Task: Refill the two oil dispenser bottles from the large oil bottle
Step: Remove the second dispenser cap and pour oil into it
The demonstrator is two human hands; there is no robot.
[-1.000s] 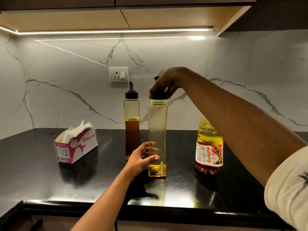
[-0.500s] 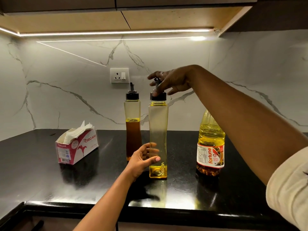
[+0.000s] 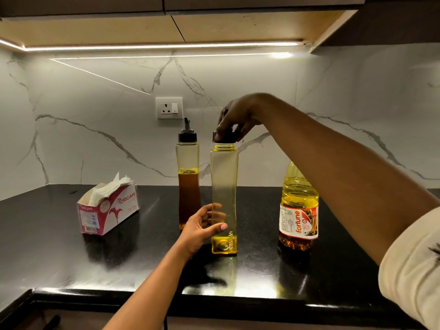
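Two tall square dispenser bottles stand on the black counter (image 3: pixel 59 253). The near dispenser bottle (image 3: pixel 224 186) holds only a thin layer of yellow oil at its base. My left hand (image 3: pixel 204 225) grips its lower part. My right hand (image 3: pixel 234 120) grips its black spout cap (image 3: pixel 223 138), which sits slightly raised, showing the bottle's threaded neck. Behind and to the left, the far dispenser bottle (image 3: pixel 188 184) is about half full of dark amber oil, its black cap on. The large Fortune oil bottle (image 3: pixel 298 210) stands to the right, its top hidden by my right arm.
An open Origami tissue box (image 3: pixel 108 210) lies on the counter to the left. A wall socket (image 3: pixel 169 107) sits on the marble backsplash above the bottles. The counter's front edge runs along the bottom of the view.
My right hand has shifted its hold from the spout down onto the cap of the near dispenser bottle. The cap now sits a little above the neck. My left hand keeps its grip.
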